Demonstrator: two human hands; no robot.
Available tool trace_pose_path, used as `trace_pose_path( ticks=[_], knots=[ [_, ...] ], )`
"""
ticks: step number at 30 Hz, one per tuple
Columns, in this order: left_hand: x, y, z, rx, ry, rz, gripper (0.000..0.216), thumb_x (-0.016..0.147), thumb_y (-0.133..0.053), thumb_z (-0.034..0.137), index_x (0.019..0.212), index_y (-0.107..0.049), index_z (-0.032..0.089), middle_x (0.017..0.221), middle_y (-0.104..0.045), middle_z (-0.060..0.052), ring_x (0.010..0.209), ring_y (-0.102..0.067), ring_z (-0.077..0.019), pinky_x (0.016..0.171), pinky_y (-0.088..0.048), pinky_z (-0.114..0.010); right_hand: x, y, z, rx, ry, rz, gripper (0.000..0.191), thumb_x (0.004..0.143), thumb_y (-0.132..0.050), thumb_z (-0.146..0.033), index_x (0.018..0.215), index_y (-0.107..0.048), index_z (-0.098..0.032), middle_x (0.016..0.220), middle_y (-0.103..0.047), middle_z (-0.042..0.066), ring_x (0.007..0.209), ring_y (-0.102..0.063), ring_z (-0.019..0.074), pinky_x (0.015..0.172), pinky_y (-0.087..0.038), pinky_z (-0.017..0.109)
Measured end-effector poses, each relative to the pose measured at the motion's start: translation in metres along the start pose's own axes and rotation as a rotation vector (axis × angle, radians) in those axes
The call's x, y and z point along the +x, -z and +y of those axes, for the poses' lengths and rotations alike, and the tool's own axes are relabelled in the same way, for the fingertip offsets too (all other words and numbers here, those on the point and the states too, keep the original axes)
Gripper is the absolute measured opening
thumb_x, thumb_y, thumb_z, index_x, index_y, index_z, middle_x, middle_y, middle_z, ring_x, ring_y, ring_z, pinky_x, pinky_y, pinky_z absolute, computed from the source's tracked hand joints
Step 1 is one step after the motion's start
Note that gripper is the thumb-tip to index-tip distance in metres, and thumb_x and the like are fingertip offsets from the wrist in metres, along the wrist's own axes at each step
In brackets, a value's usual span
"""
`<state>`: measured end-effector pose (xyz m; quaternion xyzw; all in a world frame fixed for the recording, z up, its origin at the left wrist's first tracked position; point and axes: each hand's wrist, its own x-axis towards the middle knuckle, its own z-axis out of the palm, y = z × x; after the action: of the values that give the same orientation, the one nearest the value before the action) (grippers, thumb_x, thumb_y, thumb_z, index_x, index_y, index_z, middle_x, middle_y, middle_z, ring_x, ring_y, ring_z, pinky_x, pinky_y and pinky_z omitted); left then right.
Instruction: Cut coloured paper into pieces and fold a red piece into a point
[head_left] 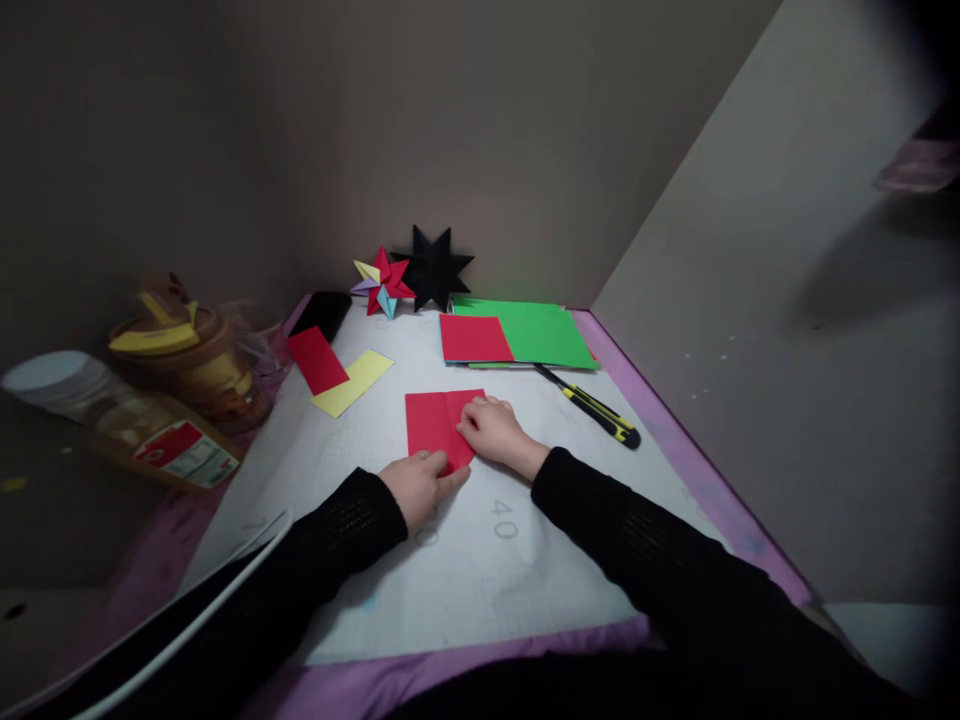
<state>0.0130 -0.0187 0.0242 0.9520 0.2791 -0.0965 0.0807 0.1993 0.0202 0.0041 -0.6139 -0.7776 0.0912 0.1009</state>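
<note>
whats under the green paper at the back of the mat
The green paper lies on a stack: thin edges of other coloured sheets peek out beneath it. A red sheet overlaps its left part. How many sheets lie below is hidden.

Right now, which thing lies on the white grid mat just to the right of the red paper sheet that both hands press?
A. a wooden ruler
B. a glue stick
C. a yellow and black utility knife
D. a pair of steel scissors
C: the yellow and black utility knife lies on the white grid mat, right of the red paper sheet under the left hand and right hand.
</note>
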Motion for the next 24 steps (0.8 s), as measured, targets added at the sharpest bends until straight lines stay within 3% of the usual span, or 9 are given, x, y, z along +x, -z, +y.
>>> trace_pose_path(
  ticks=[14,20,24],
  knots=[
    [0.0036,0.0047,0.0024,0.035,0.008,-0.005,0.063,0.073,-0.05,0.02,0.134,-0.038,0.026,0.102,-0.054,-0.009,0.086,-0.051,-0.0243,0.067,-0.04,-0.031,0.0004,-0.0009,-0.0011,-0.005,-0.009,0.007,0.017,0.083,-0.049,-0.03,0.078,-0.06,-0.019,0.085,-0.061,0.005,0.086,-0.051,0.0193,0.073,-0.029,0.031],
    [0.0047,0.0011,-0.0014,0.024,-0.02,0.097,0.058,0.072,-0.054,0.022,0.129,-0.045,0.027,0.135,-0.04,-0.011,0.106,-0.044,-0.03,0.082,-0.038,-0.041,0.0,-0.0014,-0.0017,-0.01,-0.008,0.022,0.016,0.082,-0.049,-0.029,0.078,-0.061,-0.019,0.085,-0.062,0.005,0.085,-0.051,0.0196,0.073,-0.03,0.031],
    [0.0061,0.0,-0.0033,0.015,-0.037,0.078,0.062,0.067,-0.059,0.021,0.128,-0.046,0.026,0.137,-0.043,-0.01,0.111,-0.041,-0.0323,0.085,-0.036,-0.045,0.0001,-0.0018,-0.0012,-0.003,-0.005,0.035,0.015,0.082,-0.049,-0.028,0.078,-0.061,-0.019,0.085,-0.062,0.005,0.084,-0.05,0.0195,0.073,-0.029,0.031]
  ],
)
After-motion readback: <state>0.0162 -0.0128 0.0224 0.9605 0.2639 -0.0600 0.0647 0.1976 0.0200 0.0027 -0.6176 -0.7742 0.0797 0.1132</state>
